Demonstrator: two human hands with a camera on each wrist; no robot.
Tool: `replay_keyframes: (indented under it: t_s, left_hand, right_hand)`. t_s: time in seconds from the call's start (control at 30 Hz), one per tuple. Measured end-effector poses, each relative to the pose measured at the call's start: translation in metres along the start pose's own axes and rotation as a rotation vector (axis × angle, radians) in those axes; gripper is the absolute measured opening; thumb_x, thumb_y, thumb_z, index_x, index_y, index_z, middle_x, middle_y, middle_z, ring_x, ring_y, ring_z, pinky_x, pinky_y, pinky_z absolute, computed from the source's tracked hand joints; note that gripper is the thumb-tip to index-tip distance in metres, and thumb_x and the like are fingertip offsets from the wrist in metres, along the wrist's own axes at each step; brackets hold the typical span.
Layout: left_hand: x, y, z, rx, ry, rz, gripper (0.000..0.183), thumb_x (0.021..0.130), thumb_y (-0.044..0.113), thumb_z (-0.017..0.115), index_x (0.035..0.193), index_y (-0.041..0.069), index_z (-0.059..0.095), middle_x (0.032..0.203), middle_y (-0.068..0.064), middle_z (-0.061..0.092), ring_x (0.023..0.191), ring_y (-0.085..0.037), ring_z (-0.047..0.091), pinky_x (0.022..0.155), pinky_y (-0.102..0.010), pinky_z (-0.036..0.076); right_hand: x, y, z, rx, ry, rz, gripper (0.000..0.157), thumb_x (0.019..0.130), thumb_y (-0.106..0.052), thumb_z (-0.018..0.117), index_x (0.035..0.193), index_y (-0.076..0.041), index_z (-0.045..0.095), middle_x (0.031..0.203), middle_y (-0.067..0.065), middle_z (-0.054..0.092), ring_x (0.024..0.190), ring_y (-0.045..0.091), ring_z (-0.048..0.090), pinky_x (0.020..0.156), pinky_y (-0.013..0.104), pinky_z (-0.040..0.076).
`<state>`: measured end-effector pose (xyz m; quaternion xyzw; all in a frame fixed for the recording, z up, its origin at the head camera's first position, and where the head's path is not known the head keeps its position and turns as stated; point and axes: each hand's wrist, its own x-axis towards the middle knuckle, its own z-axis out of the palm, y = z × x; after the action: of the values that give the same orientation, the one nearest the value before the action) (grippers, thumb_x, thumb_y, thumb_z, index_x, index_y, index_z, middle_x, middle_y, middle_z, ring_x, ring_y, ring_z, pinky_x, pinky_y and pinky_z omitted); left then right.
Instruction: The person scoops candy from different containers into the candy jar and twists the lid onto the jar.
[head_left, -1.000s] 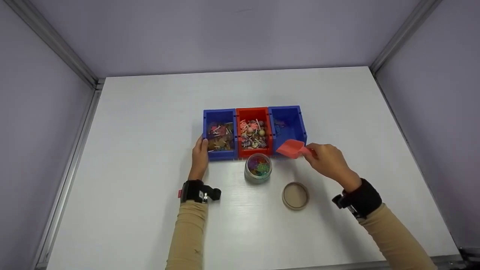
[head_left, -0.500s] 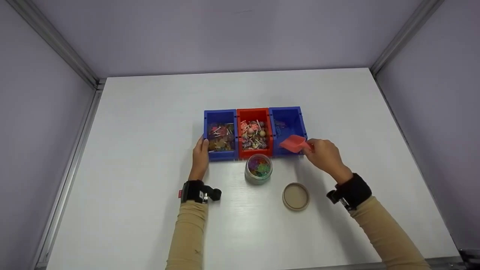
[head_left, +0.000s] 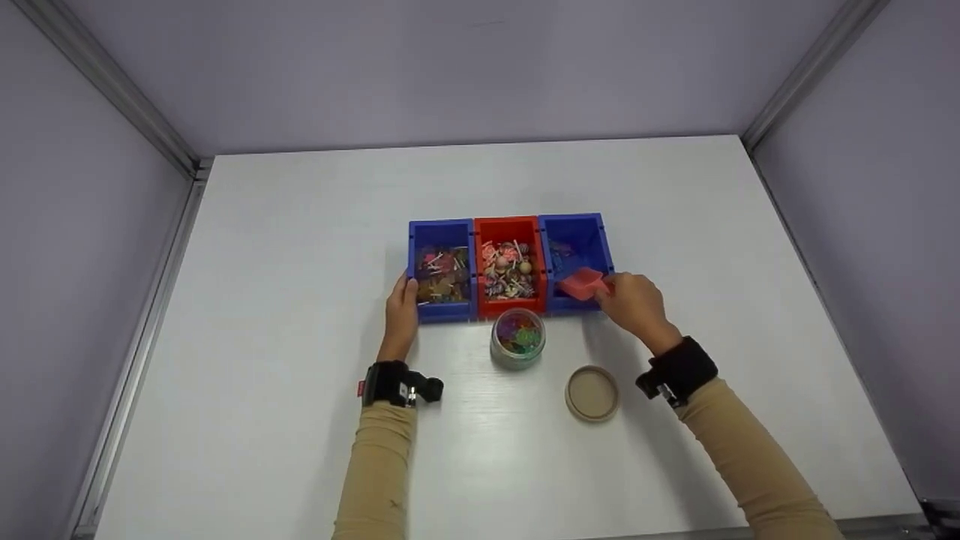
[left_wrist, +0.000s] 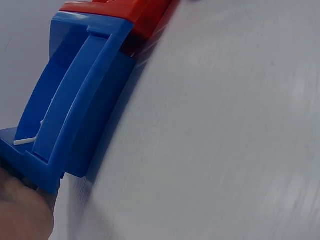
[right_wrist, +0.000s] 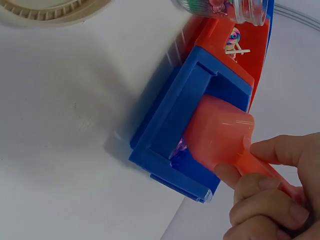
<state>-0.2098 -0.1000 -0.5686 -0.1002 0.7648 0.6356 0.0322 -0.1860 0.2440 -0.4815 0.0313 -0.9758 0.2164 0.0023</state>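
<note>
My right hand [head_left: 634, 304] grips the handle of a coral-pink scoop [head_left: 581, 284]. The scoop's blade is inside the near part of the right blue bin [right_wrist: 170, 112], over some small purple and blue pieces [head_left: 559, 253]. My left hand [head_left: 400, 315] rests against the outer side of the left blue bin [left_wrist: 75, 110]; its fingertips are partly hidden by the bin. Between the two blue bins stands a red bin [head_left: 506, 307] holding lollipops and small candy-like pieces. A glass jar [head_left: 517, 341] with colourful pieces stands open in front of it.
A round beige lid [head_left: 592, 394] lies on the white table [head_left: 480, 465], to the right of the jar. More candy-like pieces with white sticks [head_left: 442, 274] fill the left blue bin. Pale panels [head_left: 480, 75] enclose the table at the back and sides.
My right hand has moved left and slightly up with the scoop, lowering it into the right blue bin. The left hand has stayed beside the left bin.
</note>
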Motion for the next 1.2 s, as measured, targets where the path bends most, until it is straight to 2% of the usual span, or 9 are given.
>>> replay_keyframes:
  t_s: [0.33,0.53,0.67,0.77,0.9,1.07,1.2]
  left_hand:
    - [0.002,-0.003,0.001,-0.019,0.012,0.021,0.051,0.106,0.024,0.035,0.148,-0.004,0.03,0.155,-0.023,0.033,0.148,-0.035,0.027,0.124,-0.045,0.023]
    - [0.002,-0.001,0.001,-0.008,0.008,0.014,0.051,0.106,0.023,0.034,0.149,-0.004,0.03,0.155,-0.023,0.034,0.148,-0.035,0.027,0.124,-0.045,0.023]
    - [0.001,0.0,0.001,-0.007,0.003,0.006,0.051,0.106,0.024,0.034,0.149,-0.004,0.029,0.155,-0.023,0.033,0.148,-0.035,0.027,0.125,-0.045,0.023]
    - [0.001,-0.001,0.001,-0.012,0.005,-0.005,0.052,0.106,0.025,0.034,0.149,-0.003,0.03,0.155,-0.022,0.033,0.148,-0.034,0.026,0.125,-0.044,0.022]
    - [0.002,-0.003,0.001,-0.016,0.004,-0.014,0.052,0.106,0.025,0.034,0.149,-0.003,0.03,0.156,-0.021,0.033,0.149,-0.034,0.026,0.125,-0.044,0.022]
    - [0.002,-0.001,0.001,-0.004,0.003,-0.013,0.052,0.106,0.025,0.034,0.149,-0.002,0.03,0.155,-0.021,0.033,0.148,-0.034,0.026,0.125,-0.045,0.022]
    - [0.002,0.0,0.001,0.001,0.001,-0.025,0.052,0.106,0.026,0.034,0.15,-0.001,0.029,0.156,-0.021,0.033,0.149,-0.034,0.026,0.125,-0.045,0.022]
  right_hand:
    - [0.01,-0.007,0.001,-0.051,-0.059,0.062,0.02,0.086,-0.015,0.061,0.081,0.001,0.07,0.08,0.025,0.07,0.072,0.039,0.064,0.056,0.049,0.048]
    - [0.014,-0.016,-0.001,-0.079,-0.092,0.084,0.021,0.087,-0.014,0.059,0.085,0.003,0.07,0.085,0.029,0.07,0.078,0.043,0.066,0.06,0.053,0.051]
    - [0.016,-0.022,0.002,-0.082,-0.1,0.148,0.02,0.086,-0.015,0.058,0.074,0.0,0.066,0.086,0.029,0.07,0.078,0.041,0.067,0.059,0.051,0.051]
    - [0.017,-0.026,0.005,-0.079,-0.095,0.205,0.021,0.085,-0.015,0.057,0.068,-0.003,0.061,0.087,0.029,0.07,0.079,0.041,0.067,0.059,0.051,0.052]
    - [0.018,-0.03,0.01,-0.073,-0.079,0.246,0.019,0.082,-0.014,0.056,0.069,-0.002,0.062,0.089,0.03,0.07,0.08,0.042,0.067,0.062,0.054,0.054]
    - [0.019,-0.032,0.017,-0.062,-0.051,0.257,0.019,0.081,-0.013,0.057,0.072,0.001,0.065,0.089,0.03,0.07,0.08,0.042,0.068,0.065,0.055,0.055]
    - [0.02,-0.032,0.023,-0.05,-0.012,0.245,0.024,0.084,-0.016,0.058,0.069,0.002,0.064,0.088,0.032,0.07,0.081,0.044,0.068,0.065,0.057,0.056]
